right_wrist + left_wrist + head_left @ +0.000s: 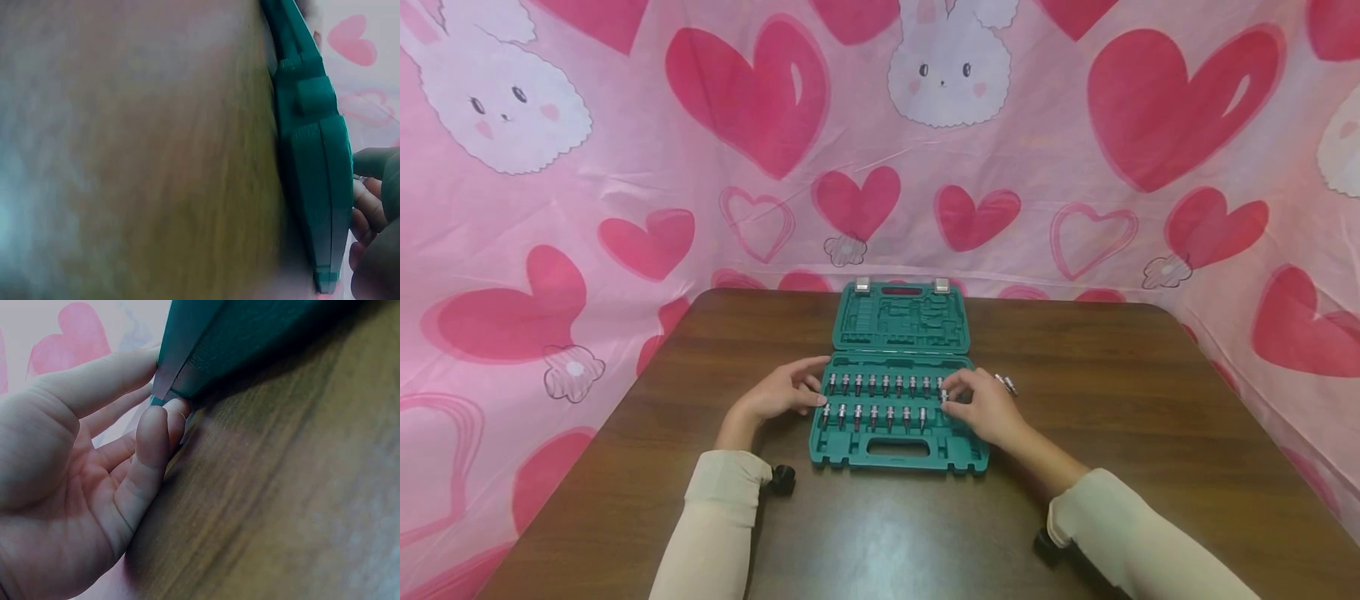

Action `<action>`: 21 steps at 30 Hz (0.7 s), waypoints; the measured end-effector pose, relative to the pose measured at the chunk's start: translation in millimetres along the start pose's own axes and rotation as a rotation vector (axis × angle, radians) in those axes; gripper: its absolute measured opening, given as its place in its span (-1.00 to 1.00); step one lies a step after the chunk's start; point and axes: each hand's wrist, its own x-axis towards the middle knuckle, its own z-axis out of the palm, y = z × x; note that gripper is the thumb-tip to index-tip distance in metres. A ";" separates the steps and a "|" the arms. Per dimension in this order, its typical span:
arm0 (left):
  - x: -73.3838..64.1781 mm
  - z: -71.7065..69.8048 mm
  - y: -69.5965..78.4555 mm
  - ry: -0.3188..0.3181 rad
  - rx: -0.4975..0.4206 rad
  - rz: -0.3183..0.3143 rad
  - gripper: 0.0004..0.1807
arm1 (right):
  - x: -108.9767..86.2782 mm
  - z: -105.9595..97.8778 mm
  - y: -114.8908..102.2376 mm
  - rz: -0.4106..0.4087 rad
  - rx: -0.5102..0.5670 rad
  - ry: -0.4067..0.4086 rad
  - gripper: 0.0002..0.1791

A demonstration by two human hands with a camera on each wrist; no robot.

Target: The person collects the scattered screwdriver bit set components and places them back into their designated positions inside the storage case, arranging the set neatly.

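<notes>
A green plastic tool case (842, 448) lies unfolded on the table, its lid (902, 340) tipped back. Two rows of silver bit sockets fill its slots, an upper row (886, 383) and a lower row (874, 414). My right hand (992, 410) pinches a small bit socket (945, 397) by thumb and fingers, over the upper row's right end. At the case's left side, my left hand (777, 393) rests its fingertips and thumb against the edge. The left wrist view shows that hand (62, 462) touching the case wall. Its side partly hides the fingers (370, 203) in the right wrist view.
A couple of loose bit sockets (1006, 384) lie on the brown wooden table (1097, 383), just beyond the right hand. Pink fabric (880, 142) with hearts and rabbits hangs behind and on both sides. Dark wrist devices (782, 480) sit at both cuffs.
</notes>
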 end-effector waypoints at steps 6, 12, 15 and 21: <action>-5.2 2.0 11.1 -0.007 -0.015 0.006 -0.25 | -0.5 4.8 -1.3 -0.005 0.005 0.003 -0.79; -4.9 2.2 12.0 -0.007 -0.010 0.009 -0.24 | -0.6 7.9 -1.2 -0.014 0.000 -0.006 -0.84; -5.6 1.9 11.8 -0.005 -0.004 0.009 -0.24 | 0.5 7.9 -0.9 -0.026 -0.009 -0.022 -0.84; -7.6 1.6 13.1 -0.004 0.002 0.001 -0.24 | 3.3 7.5 1.9 -0.013 -0.010 -0.085 -0.86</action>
